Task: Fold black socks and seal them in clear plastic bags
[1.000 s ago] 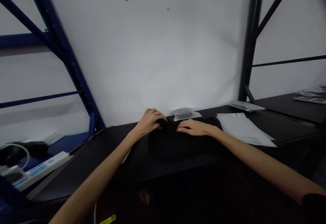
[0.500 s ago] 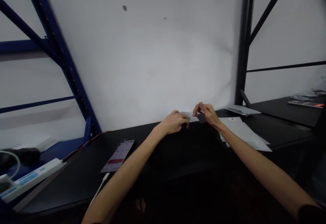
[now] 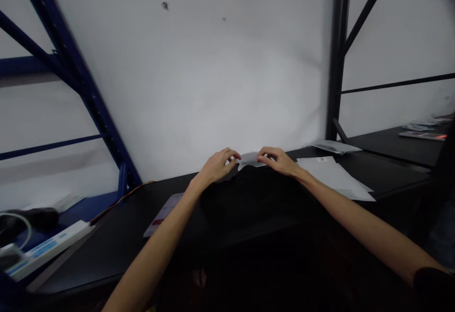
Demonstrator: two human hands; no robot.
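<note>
A light, thin sheet or bag point(image 3: 249, 159) lies near the back edge of the black table point(image 3: 117, 236), against the wall. My left hand point(image 3: 218, 164) is at its left end, fingers curved with a gap between thumb and fingertips. At the right end, my right hand point(image 3: 276, 159) has its thumb and fingers bent over the sheet and closed on or against it. Black material in front hides the sheet's lower part. To the right of my right hand lie white flat sheets point(image 3: 320, 172), one with a small label.
A phone point(image 3: 165, 212) lies partly behind my left forearm. A white power strip point(image 3: 50, 248) is at the far left, by a blue rack post point(image 3: 88, 89). A clear packet point(image 3: 336, 147) lies near the black post point(image 3: 336, 66). Another device point(image 3: 423, 135) is far right.
My left hand has moved left, off the middle of the sheet, and its fingers have spread. My right hand has come left and down onto the sheet. The view has shifted slightly.
</note>
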